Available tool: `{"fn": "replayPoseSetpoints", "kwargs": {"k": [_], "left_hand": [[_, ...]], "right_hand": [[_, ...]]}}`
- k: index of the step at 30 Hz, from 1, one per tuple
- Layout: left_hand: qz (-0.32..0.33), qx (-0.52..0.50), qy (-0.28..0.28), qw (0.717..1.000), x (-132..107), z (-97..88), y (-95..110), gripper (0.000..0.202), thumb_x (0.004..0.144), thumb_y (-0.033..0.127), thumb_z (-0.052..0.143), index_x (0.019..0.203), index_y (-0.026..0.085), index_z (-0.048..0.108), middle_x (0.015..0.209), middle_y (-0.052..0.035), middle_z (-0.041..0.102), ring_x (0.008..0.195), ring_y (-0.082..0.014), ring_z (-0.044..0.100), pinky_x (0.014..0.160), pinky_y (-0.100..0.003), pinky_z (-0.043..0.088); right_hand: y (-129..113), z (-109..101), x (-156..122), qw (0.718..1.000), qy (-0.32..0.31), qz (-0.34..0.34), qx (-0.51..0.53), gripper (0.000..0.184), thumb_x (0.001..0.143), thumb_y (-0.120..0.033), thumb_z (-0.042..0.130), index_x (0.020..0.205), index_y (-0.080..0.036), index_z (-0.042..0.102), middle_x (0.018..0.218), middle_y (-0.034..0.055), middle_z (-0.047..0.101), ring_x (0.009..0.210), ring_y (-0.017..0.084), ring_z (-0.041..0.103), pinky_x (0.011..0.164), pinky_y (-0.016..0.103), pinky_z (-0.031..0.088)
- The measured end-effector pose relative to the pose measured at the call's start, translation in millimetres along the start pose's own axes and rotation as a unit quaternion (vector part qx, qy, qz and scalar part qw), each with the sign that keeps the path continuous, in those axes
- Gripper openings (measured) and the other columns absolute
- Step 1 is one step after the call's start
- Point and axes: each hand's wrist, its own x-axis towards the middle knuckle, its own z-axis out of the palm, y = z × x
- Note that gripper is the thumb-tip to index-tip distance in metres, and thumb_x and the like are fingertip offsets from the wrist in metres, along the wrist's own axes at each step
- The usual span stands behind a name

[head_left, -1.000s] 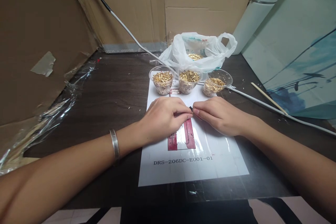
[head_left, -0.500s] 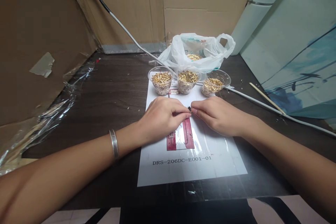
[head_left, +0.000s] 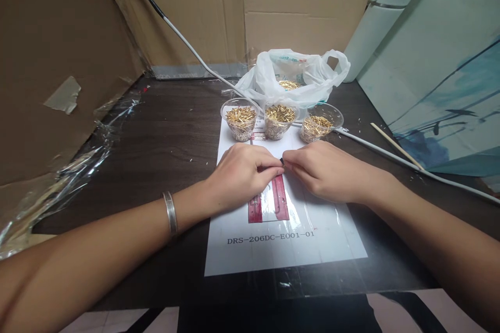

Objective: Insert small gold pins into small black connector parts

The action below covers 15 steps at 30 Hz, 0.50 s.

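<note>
My left hand (head_left: 242, 173) and my right hand (head_left: 325, 170) meet fingertip to fingertip over a white printed sheet (head_left: 285, 242) taped to the dark table. Both pinch a small black part (head_left: 282, 161) between them; what else the fingers hold is hidden. Under the hands the sheet shows two red strips (head_left: 269, 207). Just beyond the hands stand three clear cups of small gold pins: a left cup (head_left: 239, 118), a middle cup (head_left: 279, 119) and a right cup (head_left: 318, 127). A metal bangle (head_left: 171, 214) sits on my left wrist.
A white plastic bag (head_left: 294, 77) with more gold pins lies behind the cups. A grey cable (head_left: 390, 153) crosses the table, with a thin wooden stick (head_left: 396, 145) on the right. Cardboard walls (head_left: 58, 62) and crumpled clear film (head_left: 74, 166) close the left; a white-blue panel (head_left: 441, 62) leans at the right.
My right hand has edged slightly left toward my left fingertips. Otherwise both hands stay pinched together in the same spot.
</note>
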Motion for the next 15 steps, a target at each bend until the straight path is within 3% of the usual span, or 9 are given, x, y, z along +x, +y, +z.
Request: {"fn": "replayPoseSetpoints", "kwargs": {"k": [15], "left_hand": [[0.007,-0.009,-0.015,1.0,-0.5,-2.0,-1.2,0.017,0.087,0.017,0.062,0.084,0.019,0.078,0.087,-0.0034,0.076,0.078,-0.0175,0.068,0.069,-0.029,0.048]], "right_hand": [[13.6,1.6,3.6,0.988,-0.019,-0.053,0.145,0.03,0.094,-0.02,0.037,0.065,-0.017,0.041,0.054,-0.0033,0.04,0.051,0.01,0.034,0.058,0.028,0.023]]}}
